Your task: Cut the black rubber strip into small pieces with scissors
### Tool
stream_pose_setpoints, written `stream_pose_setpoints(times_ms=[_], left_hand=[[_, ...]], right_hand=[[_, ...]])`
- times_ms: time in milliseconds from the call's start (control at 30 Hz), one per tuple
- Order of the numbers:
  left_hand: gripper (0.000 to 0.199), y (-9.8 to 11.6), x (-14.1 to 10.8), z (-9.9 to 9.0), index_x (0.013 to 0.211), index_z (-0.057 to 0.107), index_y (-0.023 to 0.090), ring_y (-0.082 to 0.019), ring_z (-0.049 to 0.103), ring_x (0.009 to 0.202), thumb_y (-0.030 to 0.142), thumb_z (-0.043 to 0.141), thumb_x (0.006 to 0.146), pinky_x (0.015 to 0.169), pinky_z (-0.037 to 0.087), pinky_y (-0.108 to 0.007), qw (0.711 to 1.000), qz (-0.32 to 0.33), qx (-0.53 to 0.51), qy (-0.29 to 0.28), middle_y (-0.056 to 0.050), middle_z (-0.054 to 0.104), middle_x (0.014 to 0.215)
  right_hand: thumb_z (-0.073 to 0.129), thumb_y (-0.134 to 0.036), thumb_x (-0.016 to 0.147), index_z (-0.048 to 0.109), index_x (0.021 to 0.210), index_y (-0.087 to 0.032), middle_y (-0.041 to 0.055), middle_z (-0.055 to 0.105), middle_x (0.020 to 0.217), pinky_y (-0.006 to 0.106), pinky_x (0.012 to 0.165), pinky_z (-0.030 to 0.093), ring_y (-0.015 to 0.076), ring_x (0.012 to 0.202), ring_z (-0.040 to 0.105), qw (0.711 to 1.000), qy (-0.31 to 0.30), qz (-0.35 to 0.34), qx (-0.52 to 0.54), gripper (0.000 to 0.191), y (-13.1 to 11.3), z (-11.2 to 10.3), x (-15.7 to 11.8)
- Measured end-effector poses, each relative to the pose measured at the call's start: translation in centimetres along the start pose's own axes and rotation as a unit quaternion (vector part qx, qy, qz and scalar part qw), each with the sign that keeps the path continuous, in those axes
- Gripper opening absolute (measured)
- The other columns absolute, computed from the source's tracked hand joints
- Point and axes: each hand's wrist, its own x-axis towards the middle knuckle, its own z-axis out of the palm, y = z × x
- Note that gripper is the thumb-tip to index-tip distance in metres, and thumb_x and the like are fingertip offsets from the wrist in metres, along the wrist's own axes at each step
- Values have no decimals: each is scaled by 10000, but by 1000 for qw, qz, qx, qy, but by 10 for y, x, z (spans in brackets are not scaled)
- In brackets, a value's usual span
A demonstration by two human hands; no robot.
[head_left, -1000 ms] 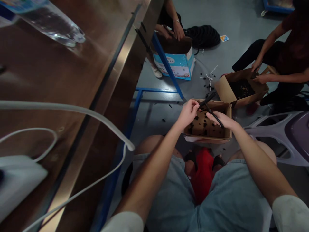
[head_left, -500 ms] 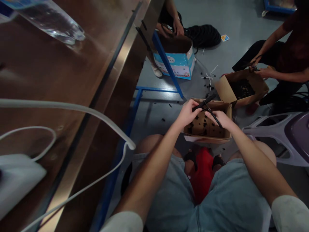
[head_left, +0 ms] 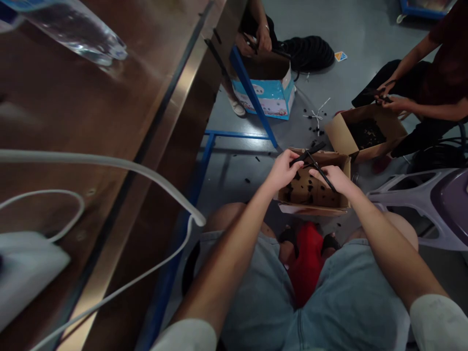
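Note:
My left hand (head_left: 285, 170) is closed on a dark strip (head_left: 315, 147), which sticks out to the right past my fingers. My right hand (head_left: 334, 179) grips a thin black tool (head_left: 323, 176), apparently scissors, slanting across the strip. Both hands are above an open cardboard box (head_left: 314, 211) holding scattered small black pieces. The exact contact between tool and strip is too small to tell.
A table (head_left: 91, 97) with a bottle (head_left: 76, 34) and white cable fills the left. People work over a blue-white box (head_left: 268, 105) and another cardboard box (head_left: 343, 136). A purple-grey stool (head_left: 420, 204) stands right; blue table legs (head_left: 254, 97) are ahead.
My hands are almost where they were, with the strip and tool shifted very slightly. The other people's hands have moved a little over their boxes.

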Motion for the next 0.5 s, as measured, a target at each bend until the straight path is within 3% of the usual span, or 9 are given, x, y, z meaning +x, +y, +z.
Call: stream_pose_setpoints(times_ms=[300,500], left_hand=[[107,0,-2,3,1005,599,213,-211,710,853,304,553,975,827,543,-332,999,13,27,-33,-58,760,933],[145,0,-1,0,963,713,202,-217,665,954,325,644,931,924,530,-353,994,41,85,62,-68,721,1000]], right_hand=[[451,-839,912,637,804,-187,49,630,699,302,686,440,215,684,600,997,-55,1,54,687,0,-3,-2],[430,-843,918,583,778,-205,32,624,695,300,633,447,205,644,612,994,-93,23,60,671,4,-5,-3]])
